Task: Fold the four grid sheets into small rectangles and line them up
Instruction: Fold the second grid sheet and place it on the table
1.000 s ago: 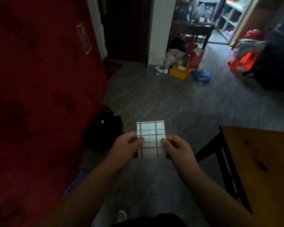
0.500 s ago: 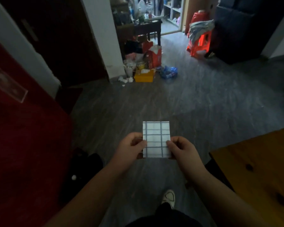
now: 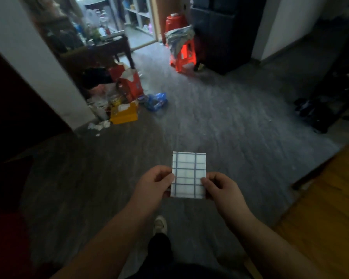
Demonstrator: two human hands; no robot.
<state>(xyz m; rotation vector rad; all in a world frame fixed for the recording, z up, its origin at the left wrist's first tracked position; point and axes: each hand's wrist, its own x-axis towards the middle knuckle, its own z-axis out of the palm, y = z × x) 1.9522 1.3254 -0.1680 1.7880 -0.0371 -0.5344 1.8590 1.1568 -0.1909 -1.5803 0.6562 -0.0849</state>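
Head view: thumb tips [image 3: 169, 178] pinch the two side edges of the folded grid sheet [image 3: 188, 175], other fingers curled in, so it's held flat & facing up just below frame centre, prob. to check the fold is square before another crease or set-down. Left hand [image 3: 151, 187] & right hand [image 3: 223, 190] sit level w/ each other, wrists straight, forearms rising from the bottom corners in a V. Sheet hangs over grey floor [image 3: 220, 121], well apart from the wooden table [image 3: 330, 208] at lower right, where I'd guess the row goes; other 3 sheets not in view.
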